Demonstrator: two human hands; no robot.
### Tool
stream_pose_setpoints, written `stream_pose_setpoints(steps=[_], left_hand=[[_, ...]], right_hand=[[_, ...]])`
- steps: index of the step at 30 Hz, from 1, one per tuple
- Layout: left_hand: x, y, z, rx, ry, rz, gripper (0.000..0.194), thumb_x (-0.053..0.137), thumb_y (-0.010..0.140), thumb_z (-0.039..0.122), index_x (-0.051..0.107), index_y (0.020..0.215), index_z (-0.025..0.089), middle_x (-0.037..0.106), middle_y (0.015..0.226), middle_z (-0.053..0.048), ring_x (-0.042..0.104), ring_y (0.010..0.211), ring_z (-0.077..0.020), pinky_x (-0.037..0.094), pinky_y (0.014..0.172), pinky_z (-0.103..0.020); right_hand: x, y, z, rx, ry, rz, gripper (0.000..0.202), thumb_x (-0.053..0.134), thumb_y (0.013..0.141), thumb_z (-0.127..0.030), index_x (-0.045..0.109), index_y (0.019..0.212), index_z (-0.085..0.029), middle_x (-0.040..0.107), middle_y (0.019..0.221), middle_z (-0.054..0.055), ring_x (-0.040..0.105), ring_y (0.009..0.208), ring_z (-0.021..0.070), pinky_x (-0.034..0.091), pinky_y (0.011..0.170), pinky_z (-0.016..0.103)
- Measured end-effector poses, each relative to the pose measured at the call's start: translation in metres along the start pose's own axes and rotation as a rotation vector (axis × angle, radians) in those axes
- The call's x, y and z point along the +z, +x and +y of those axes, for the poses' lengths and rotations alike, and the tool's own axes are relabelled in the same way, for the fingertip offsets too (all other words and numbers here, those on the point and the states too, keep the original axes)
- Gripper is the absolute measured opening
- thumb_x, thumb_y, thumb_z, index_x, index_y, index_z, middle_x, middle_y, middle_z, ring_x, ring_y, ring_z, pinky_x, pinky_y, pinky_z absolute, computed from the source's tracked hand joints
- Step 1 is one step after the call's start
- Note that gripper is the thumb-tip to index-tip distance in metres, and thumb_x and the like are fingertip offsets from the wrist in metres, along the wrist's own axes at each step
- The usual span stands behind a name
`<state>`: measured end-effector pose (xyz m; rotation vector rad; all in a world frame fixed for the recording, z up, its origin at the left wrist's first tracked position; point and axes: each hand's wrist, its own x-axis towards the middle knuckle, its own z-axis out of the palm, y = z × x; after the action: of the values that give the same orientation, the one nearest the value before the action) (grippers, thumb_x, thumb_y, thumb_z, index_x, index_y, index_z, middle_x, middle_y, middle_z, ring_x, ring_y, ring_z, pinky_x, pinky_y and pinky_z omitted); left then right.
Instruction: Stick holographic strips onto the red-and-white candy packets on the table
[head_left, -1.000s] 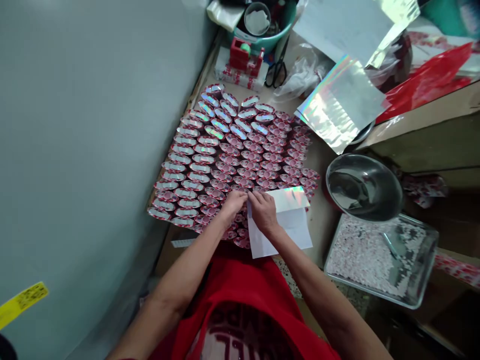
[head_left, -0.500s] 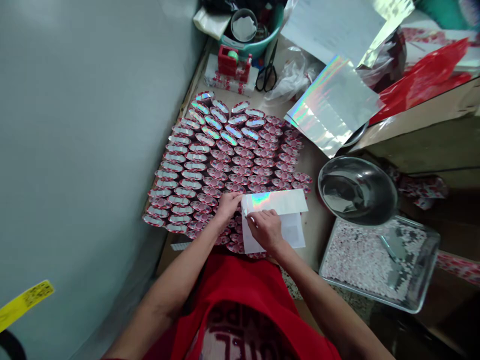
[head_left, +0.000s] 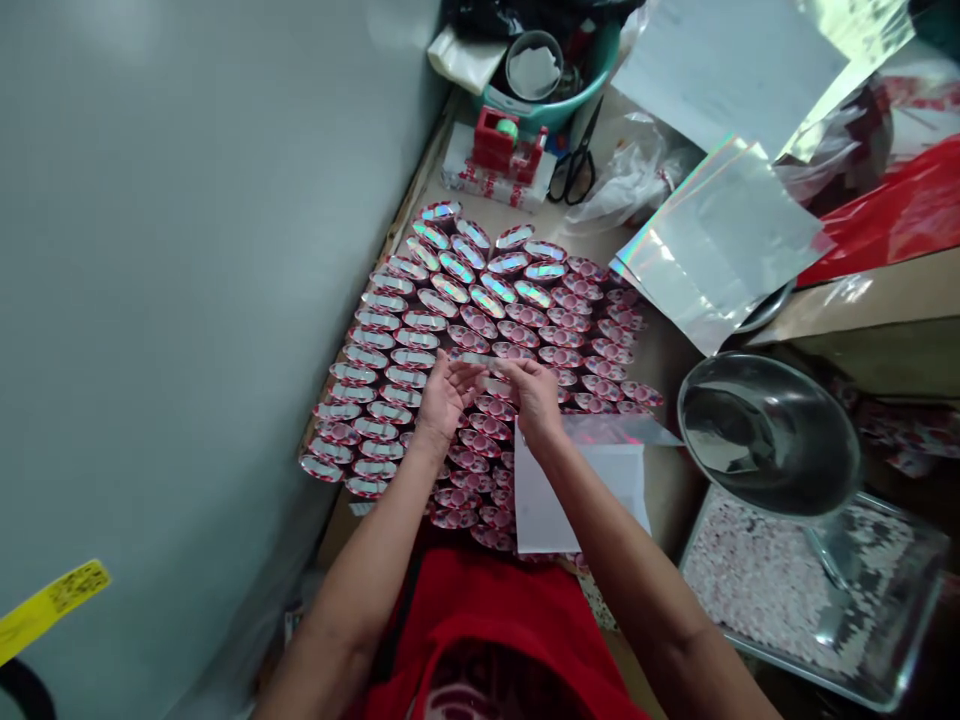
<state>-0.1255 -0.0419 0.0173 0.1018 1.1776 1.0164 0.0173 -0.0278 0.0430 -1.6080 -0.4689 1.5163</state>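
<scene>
A small pale strip, seemingly a sticker (head_left: 478, 359), stretches between my two hands above the rows of packs. My left hand (head_left: 444, 402) is palm up with its fingers bent toward the strip's left end. The fingers of my right hand (head_left: 535, 396) pinch the strip's other end. Beneath lie many upright oval-ended packs (head_left: 379, 450) with red patterned sides. Those at the left and back carry silvery strips on top; the middle and right ones show pink patterned tops. A white sheet (head_left: 585, 500) with a shiny silver flap lies under my right forearm.
At the right stand a steel bowl (head_left: 769, 435) and a metal tray (head_left: 926, 600) of pale pieces with a scoop. Shiny sheets (head_left: 724, 250) lie behind the bowl. Further back are a red tape dispenser (head_left: 510, 145), scissors (head_left: 574, 172) and a teal basin (head_left: 592, 85). A wall borders the left.
Both hands have left the white sheet and moved up over the packs, the small strip now between them. The silver flap has dropped lower, and the whole view has shifted.
</scene>
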Motion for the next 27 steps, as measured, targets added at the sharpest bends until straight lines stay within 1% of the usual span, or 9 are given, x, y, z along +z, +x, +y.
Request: stream_pose_setpoints(steps=[4, 6, 9, 12, 14, 16, 20, 23, 27], left_hand=[[0.007, 0.012, 0.0, 0.051, 0.13, 0.079, 0.058, 0.079, 0.074, 0.07, 0.063, 0.095, 0.018, 0.077, 0.094, -0.011, 0.077, 0.091, -0.0252, 0.061, 0.077, -0.034], [0.008, 0.016, -0.003, 0.121, 0.202, 0.132, 0.051, 0.084, 0.072, 0.06, 0.063, 0.093, 0.018, 0.076, 0.091, -0.006, 0.077, 0.083, -0.0219, 0.059, 0.071, -0.03], [0.007, 0.022, -0.002, 0.242, 0.352, 0.205, 0.037, 0.079, 0.079, 0.052, 0.067, 0.091, 0.019, 0.073, 0.084, -0.003, 0.073, 0.074, -0.0184, 0.057, 0.067, -0.029], [0.008, 0.033, 0.011, 0.455, 0.665, 0.29, 0.026, 0.073, 0.087, 0.046, 0.074, 0.089, 0.02, 0.072, 0.087, -0.004, 0.069, 0.082, -0.0191, 0.055, 0.079, -0.032], [0.01, 0.047, 0.024, 0.626, 0.889, 0.368, 0.02, 0.075, 0.087, 0.04, 0.078, 0.086, 0.021, 0.07, 0.096, -0.007, 0.065, 0.096, -0.0226, 0.051, 0.092, -0.035], [0.013, 0.063, 0.035, 0.736, 1.057, 0.42, 0.015, 0.079, 0.086, 0.036, 0.081, 0.085, 0.021, 0.066, 0.103, -0.011, 0.061, 0.108, -0.0272, 0.045, 0.102, -0.039], [0.015, 0.088, 0.041, 0.81, 1.228, 0.422, 0.013, 0.081, 0.085, 0.036, 0.084, 0.088, 0.024, 0.062, 0.111, -0.013, 0.054, 0.115, -0.0338, 0.04, 0.103, -0.046], [0.013, 0.095, 0.038, 0.822, 1.253, 0.435, 0.013, 0.082, 0.085, 0.037, 0.085, 0.09, 0.025, 0.061, 0.111, -0.013, 0.052, 0.113, -0.035, 0.038, 0.1, -0.047], [0.011, 0.098, 0.036, 0.834, 1.273, 0.45, 0.014, 0.082, 0.084, 0.038, 0.086, 0.091, 0.026, 0.061, 0.11, -0.013, 0.052, 0.11, -0.0337, 0.039, 0.098, -0.045]], right_hand=[[-0.001, 0.007, 0.01, 0.054, -0.027, 0.01, 0.04, 0.088, 0.057, -0.052, 0.068, 0.071, -0.02, 0.063, 0.062, -0.003, 0.043, 0.05, 0.0086, 0.033, 0.048, 0.025], [-0.001, 0.006, 0.012, 0.05, -0.004, 0.014, 0.04, 0.089, 0.057, -0.051, 0.07, 0.072, -0.02, 0.067, 0.066, -0.001, 0.05, 0.054, 0.0105, 0.038, 0.052, 0.025], [0.003, 0.009, 0.018, 0.016, -0.025, 0.052, 0.042, 0.086, 0.059, -0.055, 0.073, 0.076, -0.019, 0.072, 0.074, 0.003, 0.06, 0.063, 0.0152, 0.046, 0.059, 0.027], [0.014, 0.025, 0.027, -0.023, -0.102, 0.145, 0.045, 0.081, 0.064, -0.058, 0.076, 0.082, -0.017, 0.07, 0.069, 0.003, 0.056, 0.058, 0.0152, 0.043, 0.055, 0.028], [0.024, 0.043, 0.031, -0.047, -0.12, 0.221, 0.048, 0.078, 0.067, -0.06, 0.078, 0.084, -0.016, 0.068, 0.065, 0.002, 0.053, 0.055, 0.015, 0.042, 0.053, 0.029], [0.034, 0.061, 0.034, -0.071, -0.142, 0.298, 0.048, 0.075, 0.068, -0.059, 0.079, 0.086, -0.014, 0.069, 0.066, 0.003, 0.056, 0.057, 0.0163, 0.044, 0.055, 0.029], [0.043, 0.086, 0.037, -0.101, -0.281, 0.395, 0.045, 0.071, 0.074, -0.054, 0.082, 0.09, -0.014, 0.078, 0.079, 0.006, 0.068, 0.074, 0.021, 0.051, 0.066, 0.028], [0.043, 0.089, 0.039, -0.1, -0.336, 0.412, 0.04, 0.071, 0.076, -0.049, 0.083, 0.093, -0.015, 0.08, 0.085, 0.006, 0.071, 0.082, 0.0215, 0.053, 0.073, 0.027], [0.044, 0.086, 0.042, -0.107, -0.361, 0.409, 0.038, 0.069, 0.079, -0.047, 0.083, 0.096, -0.015, 0.082, 0.092, 0.007, 0.073, 0.085, 0.0214, 0.054, 0.076, 0.027]])
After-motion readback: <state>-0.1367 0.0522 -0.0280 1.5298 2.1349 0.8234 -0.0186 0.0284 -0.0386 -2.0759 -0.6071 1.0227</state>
